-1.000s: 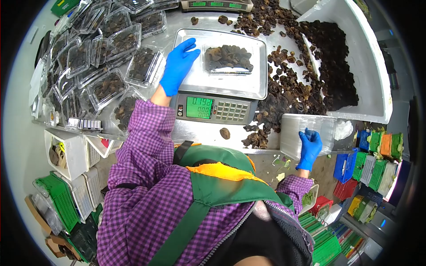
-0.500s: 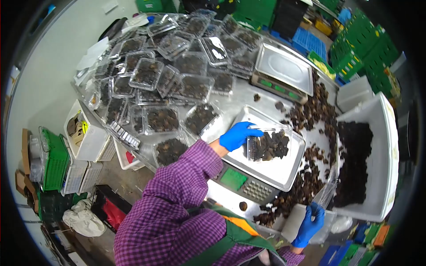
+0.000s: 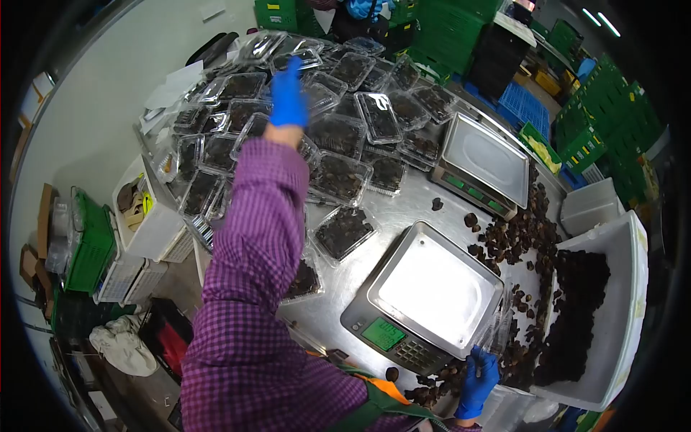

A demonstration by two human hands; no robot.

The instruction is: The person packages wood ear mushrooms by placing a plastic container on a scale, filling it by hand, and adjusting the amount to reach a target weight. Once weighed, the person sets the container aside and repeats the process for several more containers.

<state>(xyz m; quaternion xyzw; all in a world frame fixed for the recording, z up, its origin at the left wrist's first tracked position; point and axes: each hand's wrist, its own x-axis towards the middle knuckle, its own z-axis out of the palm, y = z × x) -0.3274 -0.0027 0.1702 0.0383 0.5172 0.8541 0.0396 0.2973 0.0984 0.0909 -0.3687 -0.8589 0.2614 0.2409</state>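
Observation:
My left hand point(image 3: 289, 101), in a blue glove, is stretched over the heap of clear packs point(image 3: 338, 176) filled with dark brown pieces. Motion blurs its fingers, and I cannot make out whether it holds anything. My right hand point(image 3: 478, 380), also gloved in blue, pinches a thin clear plastic container point(image 3: 497, 327) beside the near scale's right corner. The near scale point(image 3: 435, 288) has a bare tray and a lit green display point(image 3: 384, 333). Loose dark pieces point(image 3: 515, 241) lie to the right of the scales.
A second scale point(image 3: 486, 162) stands farther back. At the right, a white foam box point(image 3: 619, 309) holds dark pieces. Green crates point(image 3: 604, 108) are stacked behind. A white bin point(image 3: 147, 223) stands left of the table, and another person point(image 3: 363, 11) is at the far side.
My left hand has moved up and left from the near scale to the heap, and the filled pack has left the tray. My right hand still holds the clear plastic. The view has shifted.

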